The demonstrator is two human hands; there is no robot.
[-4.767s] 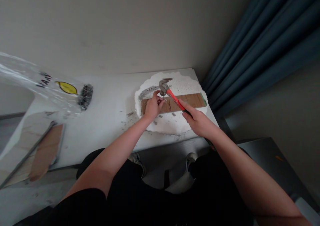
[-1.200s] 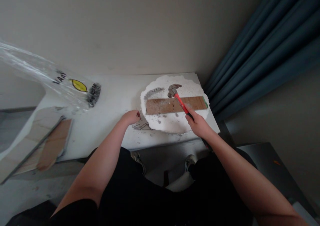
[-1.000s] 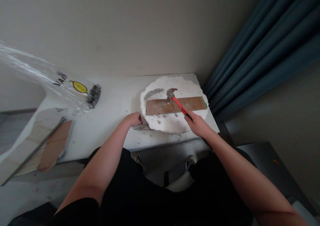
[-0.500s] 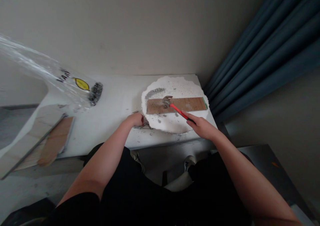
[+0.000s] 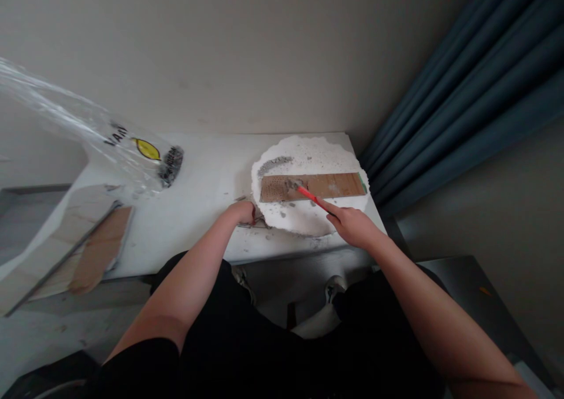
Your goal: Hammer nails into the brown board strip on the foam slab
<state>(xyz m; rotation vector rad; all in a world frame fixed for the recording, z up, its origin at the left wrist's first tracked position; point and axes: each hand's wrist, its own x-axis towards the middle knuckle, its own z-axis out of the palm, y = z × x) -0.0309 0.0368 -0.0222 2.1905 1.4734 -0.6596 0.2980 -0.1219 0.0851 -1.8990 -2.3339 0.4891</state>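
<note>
The right hand [image 5: 352, 225] grips the hammer [image 5: 312, 197], its head over the board [image 5: 337, 184] on the slab [image 5: 304, 215]. The left hand [image 5: 242, 212] curls at the nails [image 5: 261, 224] on the surface [image 5: 202, 175]; what it holds is unclear.

black short sleeve [image 5: 143, 358], pale shoes [image 5: 335, 285]

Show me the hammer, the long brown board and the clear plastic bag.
Hammer [image 5: 309, 195]: head view, red handle.
Long brown board [image 5: 321, 185]: head view, top face near its middle.
Clear plastic bag [image 5: 147, 149]: head view, yellow print.
</note>
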